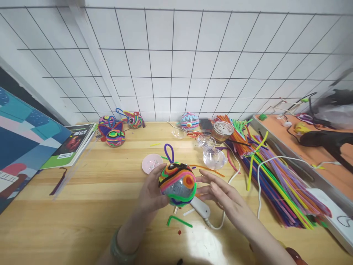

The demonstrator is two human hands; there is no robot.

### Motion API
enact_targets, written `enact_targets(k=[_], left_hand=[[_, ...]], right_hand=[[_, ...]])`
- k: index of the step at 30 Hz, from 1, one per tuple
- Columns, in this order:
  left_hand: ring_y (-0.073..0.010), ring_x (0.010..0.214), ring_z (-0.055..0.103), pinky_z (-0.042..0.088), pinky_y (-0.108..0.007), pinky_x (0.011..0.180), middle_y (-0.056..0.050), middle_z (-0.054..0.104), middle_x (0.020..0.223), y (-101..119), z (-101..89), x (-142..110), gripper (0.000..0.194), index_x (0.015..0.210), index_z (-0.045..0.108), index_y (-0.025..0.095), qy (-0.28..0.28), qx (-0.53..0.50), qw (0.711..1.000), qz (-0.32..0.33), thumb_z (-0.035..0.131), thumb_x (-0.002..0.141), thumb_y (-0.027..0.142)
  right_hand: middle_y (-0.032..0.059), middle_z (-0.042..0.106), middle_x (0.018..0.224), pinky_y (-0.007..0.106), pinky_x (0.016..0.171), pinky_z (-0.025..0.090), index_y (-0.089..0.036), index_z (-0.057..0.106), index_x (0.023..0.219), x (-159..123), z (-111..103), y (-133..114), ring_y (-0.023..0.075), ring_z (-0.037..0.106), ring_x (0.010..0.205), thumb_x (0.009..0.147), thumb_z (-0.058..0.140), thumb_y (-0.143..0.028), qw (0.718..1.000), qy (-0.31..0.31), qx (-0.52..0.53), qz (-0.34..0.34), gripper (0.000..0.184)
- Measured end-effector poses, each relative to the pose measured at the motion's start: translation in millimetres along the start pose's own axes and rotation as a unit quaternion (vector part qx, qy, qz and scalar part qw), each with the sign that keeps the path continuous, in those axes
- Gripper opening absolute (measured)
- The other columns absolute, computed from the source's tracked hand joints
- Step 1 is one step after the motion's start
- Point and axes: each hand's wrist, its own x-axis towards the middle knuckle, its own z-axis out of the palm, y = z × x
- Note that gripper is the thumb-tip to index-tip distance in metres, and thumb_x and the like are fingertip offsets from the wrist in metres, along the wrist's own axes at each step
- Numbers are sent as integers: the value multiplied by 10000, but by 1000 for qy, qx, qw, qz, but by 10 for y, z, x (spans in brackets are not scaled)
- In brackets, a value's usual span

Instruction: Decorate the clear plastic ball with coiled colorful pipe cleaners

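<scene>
A clear plastic ball (178,188) partly wrapped in colourful pipe cleaners is held up over the table, with a purple loop on top and an orange-and-red spiral on its side. My left hand (154,191) grips it from the left, thumb in front. My right hand (220,193) is beside its right side with the fingers apart; whether a fingertip touches it I cannot tell. Below the ball, a white hot glue gun (201,208) lies partly hidden by it. A bent green pipe cleaner (179,219) rests in front.
Bundles of pipe cleaners (278,187) lie at the right, near a white cord (259,187). Clear plastic half-shells (214,158) and a pink dish (150,163) stand behind the ball. Several decorated balls (116,137) sit along the back. Magazines (71,143) lie at the left.
</scene>
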Motion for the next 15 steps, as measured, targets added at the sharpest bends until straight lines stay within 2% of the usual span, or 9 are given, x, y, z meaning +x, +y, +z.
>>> enact_targets(k=[2, 4, 6, 9, 15], left_hand=[[-323, 1160, 566, 490, -384, 915, -73, 628, 1249, -4, 5, 14, 703, 1192, 613, 294, 11, 9, 1000, 3, 871, 538, 287], [-312, 1149, 571, 496, -373, 904, -62, 632, 1229, -8, 16, 20, 707, 1180, 612, 295, 13, 13, 1000, 4, 875, 525, 265], [-296, 1125, 584, 504, -358, 888, -53, 637, 1208, -13, 29, 21, 708, 1169, 614, 297, 11, 16, 1000, 7, 878, 514, 241], [-294, 1105, 593, 505, -370, 886, -58, 640, 1184, -23, 45, 24, 708, 1158, 616, 287, 4, 21, 1000, 14, 882, 505, 224], [-310, 1104, 598, 518, -399, 877, -71, 633, 1209, -46, -45, 50, 714, 1170, 604, 288, 22, 52, 998, 37, 872, 510, 237]], right_hand=[[129, 659, 1212, 394, 862, 542, -201, 567, 1269, 89, -93, 59, 244, 679, 1001, 928, 490, -483, 986, 37, -162, -31, 449], [130, 681, 1185, 406, 888, 531, -183, 594, 1232, 181, -175, 150, 262, 659, 1059, 945, 441, -446, 935, 69, -339, -72, 419], [142, 671, 1203, 457, 926, 496, -171, 614, 1206, 260, -240, 245, 296, 631, 1104, 944, 422, -379, 893, 89, -430, -94, 386], [170, 680, 1174, 510, 867, 493, -164, 644, 1161, 332, -303, 335, 350, 650, 1047, 927, 401, -305, 860, 105, -490, -98, 365], [129, 742, 1019, 407, 711, 533, -204, 687, 1048, 303, -412, 324, 316, 712, 876, 929, 394, -324, 809, 120, -568, -93, 339]])
